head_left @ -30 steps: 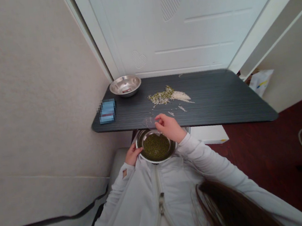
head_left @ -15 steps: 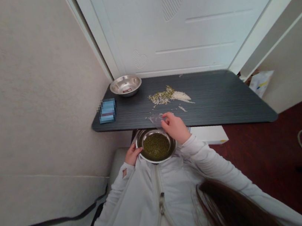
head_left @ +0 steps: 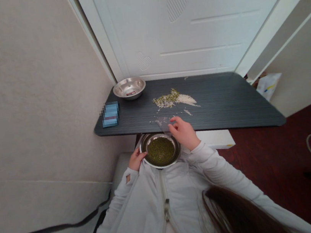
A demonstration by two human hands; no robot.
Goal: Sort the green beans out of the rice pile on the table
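Note:
My left hand [head_left: 137, 159] grips the left rim of a metal bowl [head_left: 154, 163], its thumb over the edge. Green beans [head_left: 161, 150], probably mung beans, cover the bottom of this bowl, which sits at my lap against the table's front edge. Between the thumb and fingers of my right hand [head_left: 185, 132] is a thin clear plastic sheet [head_left: 163, 125], at the table edge above the bowl. A few white grains lie around the sheet. Farther back, a mixed pile of green beans and white grains [head_left: 167, 99] touches a patch of white grains [head_left: 186, 99].
A second metal bowl [head_left: 129, 87] stands at the table's back left, with a small label inside. In front of it lies a pixelated blue rectangle [head_left: 111, 114]. The dark table [head_left: 228, 100] meets a white door [head_left: 213, 33]. A white box [head_left: 215, 139] is beneath the table's front edge.
My right hand has shifted slightly to the right and a little down, and the clear plastic sheet has moved right with it. My left hand and the bowl remain in place.

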